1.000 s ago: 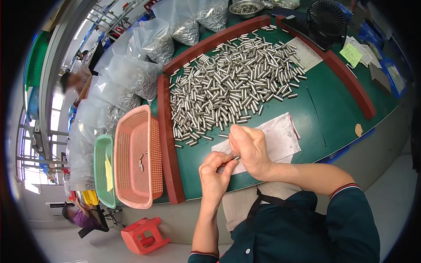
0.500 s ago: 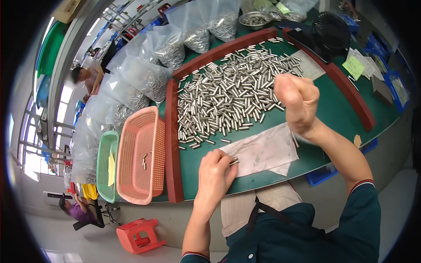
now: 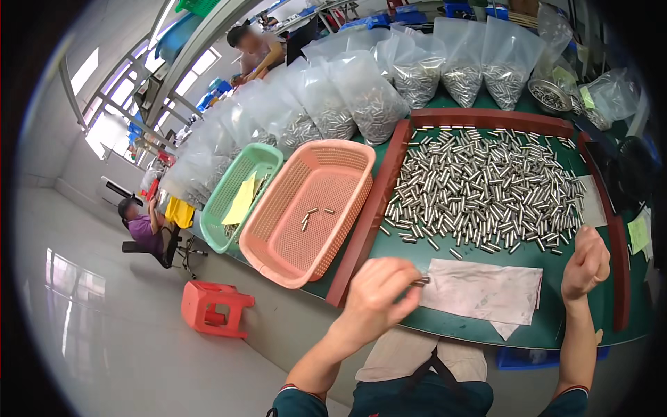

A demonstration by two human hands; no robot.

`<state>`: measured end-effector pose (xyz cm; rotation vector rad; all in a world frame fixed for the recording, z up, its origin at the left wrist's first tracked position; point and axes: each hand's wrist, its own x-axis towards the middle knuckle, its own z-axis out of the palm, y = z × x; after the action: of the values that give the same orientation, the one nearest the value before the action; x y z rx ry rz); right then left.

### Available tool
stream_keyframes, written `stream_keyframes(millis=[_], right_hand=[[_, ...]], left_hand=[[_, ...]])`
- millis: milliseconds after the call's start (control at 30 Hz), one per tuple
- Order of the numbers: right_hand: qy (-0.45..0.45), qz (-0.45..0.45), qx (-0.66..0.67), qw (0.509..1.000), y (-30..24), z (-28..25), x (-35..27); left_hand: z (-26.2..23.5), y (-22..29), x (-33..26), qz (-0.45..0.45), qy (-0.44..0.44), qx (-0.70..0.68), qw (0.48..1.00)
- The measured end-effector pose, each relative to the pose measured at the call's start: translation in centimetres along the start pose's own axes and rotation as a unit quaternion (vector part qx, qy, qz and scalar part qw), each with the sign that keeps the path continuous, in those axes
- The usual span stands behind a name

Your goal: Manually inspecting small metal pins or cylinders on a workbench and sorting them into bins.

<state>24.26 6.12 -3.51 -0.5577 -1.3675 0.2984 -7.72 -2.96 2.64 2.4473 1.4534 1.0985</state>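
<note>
My left hand (image 3: 381, 297) is closed in a pinch on small metal pins (image 3: 420, 281), beside the left edge of a stained whitish cloth (image 3: 479, 292) and close to a red-brown rail. How many pins it holds I cannot make out. At the right, just past the cloth, my right hand (image 3: 586, 265) hangs above the green table with its fingers curled. Whatever is in it, if anything, is hidden. A wide heap of shiny cylindrical metal pins (image 3: 486, 187) lies beyond the cloth. Left of the rail stands a pink basket (image 3: 292, 243) with several pins on its bottom.
Red-brown rails (image 3: 368, 229) border the pin heap. A green basket (image 3: 222, 201) holding yellow paper stands beyond the pink one. Clear bags of pins (image 3: 375, 111) line the back, near a metal bowl (image 3: 549, 96). A red stool (image 3: 217, 309) is on the floor. Two people sit farther off.
The view has swung left. My left hand has moved off the cloth's edge toward the rail, still pinching pins. My right hand has come away from near the heap to the cloth's right.
</note>
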Motion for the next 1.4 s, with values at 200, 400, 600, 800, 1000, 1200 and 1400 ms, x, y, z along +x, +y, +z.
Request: stream_keyframes(millis=[200, 400, 600, 800, 1000, 1200, 1400], right_hand=[[-0.057, -0.129, -0.097, 0.985, -0.9, 0.3, 0.4], [-0.064, -0.165, -0.097, 0.979, -0.4, 0.4, 0.2], [-0.073, -0.164, -0.121, 0.976, -0.1, -0.1, 0.2], [-0.072, -0.151, -0.144, 0.975, 0.0, 0.1, 0.1], [-0.067, -0.141, -0.137, 0.978, 0.5, -0.8, -0.4], [-0.095, -0.178, -0.155, 0.967, -0.4, -0.3, 0.4], [-0.124, -0.197, -0.103, 0.967, -0.9, 1.9, 1.5]], left_hand=[[-9.3, -2.5, -2.5, -0.132, 0.107, 0.199, 0.965], [-14.0, -9.9, -2.6, -0.183, -0.118, 0.237, 0.947], [-13.4, -14.2, -1.1, -0.227, -0.292, 0.103, 0.923], [-13.0, -16.1, 0.0, -0.262, -0.36, 0.013, 0.895], [-13.6, -18.5, 0.2, -0.323, -0.378, -0.027, 0.867], [-12.3, -15.5, 3.3, -0.162, -0.209, 0.138, 0.955], [-10.0, -6.5, 3.3, 0.013, -0.087, 0.214, 0.973]])
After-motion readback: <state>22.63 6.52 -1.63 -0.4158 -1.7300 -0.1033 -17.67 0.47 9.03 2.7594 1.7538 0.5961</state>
